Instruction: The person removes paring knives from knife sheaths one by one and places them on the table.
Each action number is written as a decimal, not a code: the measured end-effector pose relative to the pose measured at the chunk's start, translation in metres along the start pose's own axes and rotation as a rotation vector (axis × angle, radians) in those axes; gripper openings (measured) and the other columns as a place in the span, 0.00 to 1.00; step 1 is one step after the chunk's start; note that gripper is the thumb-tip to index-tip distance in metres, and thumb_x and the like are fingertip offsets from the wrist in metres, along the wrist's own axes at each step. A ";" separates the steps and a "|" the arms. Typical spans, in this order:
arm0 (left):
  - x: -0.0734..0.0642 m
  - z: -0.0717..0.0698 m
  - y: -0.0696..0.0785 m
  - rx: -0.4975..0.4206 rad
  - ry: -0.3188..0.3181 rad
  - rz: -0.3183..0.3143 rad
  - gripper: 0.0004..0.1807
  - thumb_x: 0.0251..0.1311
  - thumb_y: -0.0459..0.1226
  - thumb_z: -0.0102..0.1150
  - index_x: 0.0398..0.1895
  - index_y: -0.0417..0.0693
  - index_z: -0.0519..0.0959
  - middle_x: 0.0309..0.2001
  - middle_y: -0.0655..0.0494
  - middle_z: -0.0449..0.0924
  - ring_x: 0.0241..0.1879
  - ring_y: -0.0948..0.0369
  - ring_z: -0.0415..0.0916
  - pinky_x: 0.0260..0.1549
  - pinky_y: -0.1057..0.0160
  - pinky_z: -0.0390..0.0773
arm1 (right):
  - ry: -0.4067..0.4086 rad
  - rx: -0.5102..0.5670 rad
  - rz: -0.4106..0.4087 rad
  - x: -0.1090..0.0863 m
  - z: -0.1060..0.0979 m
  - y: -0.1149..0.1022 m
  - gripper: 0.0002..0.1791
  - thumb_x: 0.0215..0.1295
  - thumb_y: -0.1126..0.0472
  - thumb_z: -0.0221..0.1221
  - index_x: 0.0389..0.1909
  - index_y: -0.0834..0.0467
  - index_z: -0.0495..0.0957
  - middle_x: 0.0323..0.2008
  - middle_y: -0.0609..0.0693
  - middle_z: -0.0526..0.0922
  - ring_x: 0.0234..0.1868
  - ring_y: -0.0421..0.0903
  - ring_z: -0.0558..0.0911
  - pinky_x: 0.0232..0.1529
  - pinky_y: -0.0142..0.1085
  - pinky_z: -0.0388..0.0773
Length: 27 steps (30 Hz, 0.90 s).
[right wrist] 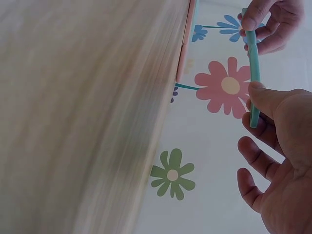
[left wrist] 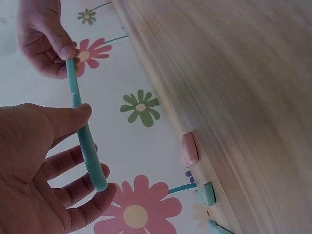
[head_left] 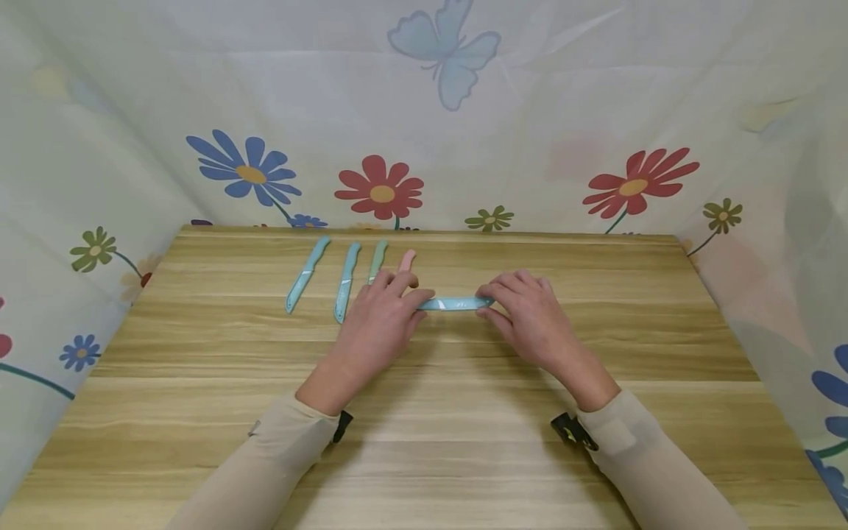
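Observation:
Both hands hold a light blue sheathed knife (head_left: 453, 303) sideways above the table, as the head view shows. My left hand (head_left: 377, 316) pinches it by the handle (left wrist: 90, 151), with the thumb on one side and the fingers behind. At the other end, the thumb and fingers of my right hand (head_left: 533, 320) pinch the tip of the sheath (right wrist: 253, 105). The sheath still covers the blade. Left of the hands lie two more blue knives, one farther out (head_left: 307, 276) and one nearer (head_left: 347, 283). A green knife (head_left: 378, 258) and a pink knife (head_left: 407, 259) are partly hidden behind the left hand.
The wood-grain table (head_left: 450, 442) runs back to a pale curtain (head_left: 530, 132) printed with flowers and a butterfly. More of this cloth hangs along both sides. A dark strap buckle (head_left: 573, 430) sits at the right wrist.

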<state>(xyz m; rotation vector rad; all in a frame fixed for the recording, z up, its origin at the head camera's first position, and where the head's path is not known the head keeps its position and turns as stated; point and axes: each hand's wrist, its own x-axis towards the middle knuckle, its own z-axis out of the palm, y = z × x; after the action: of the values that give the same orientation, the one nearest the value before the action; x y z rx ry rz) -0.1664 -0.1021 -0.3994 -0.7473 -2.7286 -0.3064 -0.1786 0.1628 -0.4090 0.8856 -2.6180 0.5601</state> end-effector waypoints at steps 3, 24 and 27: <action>0.000 0.001 0.000 0.002 0.001 -0.003 0.18 0.65 0.40 0.75 0.58 0.54 0.88 0.52 0.53 0.79 0.51 0.50 0.72 0.40 0.49 0.80 | 0.005 0.000 -0.003 0.000 0.000 -0.001 0.13 0.67 0.57 0.73 0.50 0.54 0.87 0.50 0.49 0.86 0.52 0.53 0.79 0.49 0.55 0.72; -0.002 0.005 0.001 0.042 0.033 0.009 0.16 0.63 0.40 0.77 0.54 0.55 0.89 0.43 0.56 0.79 0.44 0.53 0.73 0.37 0.53 0.76 | -0.025 -0.012 0.010 -0.001 0.000 -0.003 0.16 0.65 0.56 0.76 0.50 0.57 0.87 0.47 0.50 0.86 0.51 0.54 0.80 0.52 0.54 0.74; -0.002 0.004 0.002 0.043 0.037 0.014 0.16 0.63 0.40 0.77 0.53 0.54 0.90 0.42 0.57 0.79 0.42 0.53 0.72 0.37 0.53 0.75 | -0.024 -0.025 0.016 -0.002 -0.001 -0.003 0.23 0.64 0.55 0.76 0.58 0.57 0.84 0.51 0.52 0.85 0.55 0.55 0.80 0.55 0.57 0.74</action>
<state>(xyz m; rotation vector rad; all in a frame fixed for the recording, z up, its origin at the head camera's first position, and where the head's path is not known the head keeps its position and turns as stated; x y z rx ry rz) -0.1646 -0.1006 -0.4042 -0.7409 -2.6855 -0.2545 -0.1750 0.1615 -0.4080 0.8699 -2.6496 0.5225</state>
